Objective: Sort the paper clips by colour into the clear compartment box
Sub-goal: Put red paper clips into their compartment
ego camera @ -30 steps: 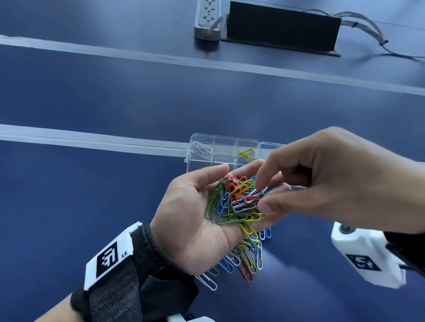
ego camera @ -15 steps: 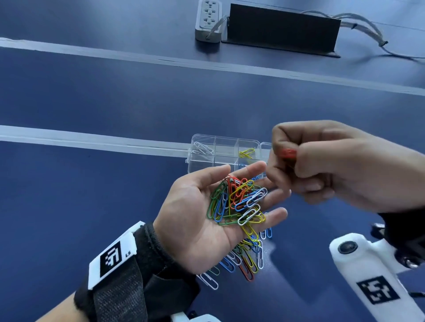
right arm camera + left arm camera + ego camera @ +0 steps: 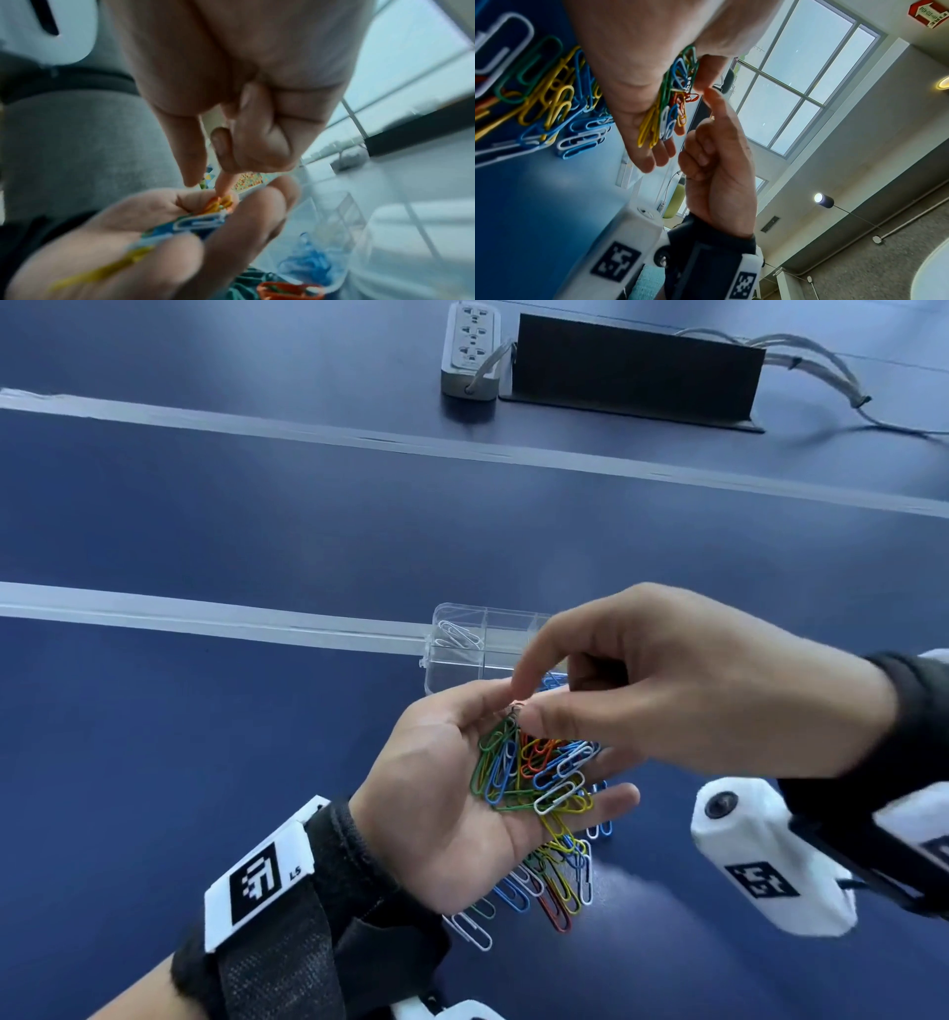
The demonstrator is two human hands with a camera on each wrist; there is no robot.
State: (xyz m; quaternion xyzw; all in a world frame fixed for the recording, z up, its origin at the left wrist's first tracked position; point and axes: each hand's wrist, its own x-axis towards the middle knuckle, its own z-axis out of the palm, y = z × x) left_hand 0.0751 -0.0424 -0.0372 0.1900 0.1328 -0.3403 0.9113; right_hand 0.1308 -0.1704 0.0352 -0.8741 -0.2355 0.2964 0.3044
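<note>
Readable writing: the left wrist band [image 3: 267, 875] carries a black-and-white square code tag with "LS" printed at its right edge; the white camera block [image 3: 765, 855] under the right wrist bears a similar code tag, no legible letters. In the left wrist view a red sign [image 3: 929, 14] on the far wall shows an arrow and text too small to read. Left hand [image 3: 452, 788] is palm up, fingers relaxed and slightly cupped, carrying a mixed heap of paper clips [image 3: 534, 773]: green, blue, orange, yellow, white. Most clips in the palm lie with long axes running near-to-far, roughly along the fingers; a few white ones sit across at a slant. Right hand [image 3: 683, 690] reaches in from the right, index finger and thumb brought together at the far end of the heap, other fingers curled; whether a clip is actually pinched cannot be told, the fingertips cover the spot. A second loose pile of clips [image 3: 554, 886] lies on the blue table [image 3: 205, 737] under and just near of the left hand, long axes mostly near-to-far. The clear compartment box [image 3: 462, 634] sits on the table just beyond the hands; its far-left cell holds white clips, a cell further right holds blue ones, partly hidden by the right hand. Far edge: a grey power strip [image 3: 470, 349] beside a black stand [image 3: 637, 372].
</note>
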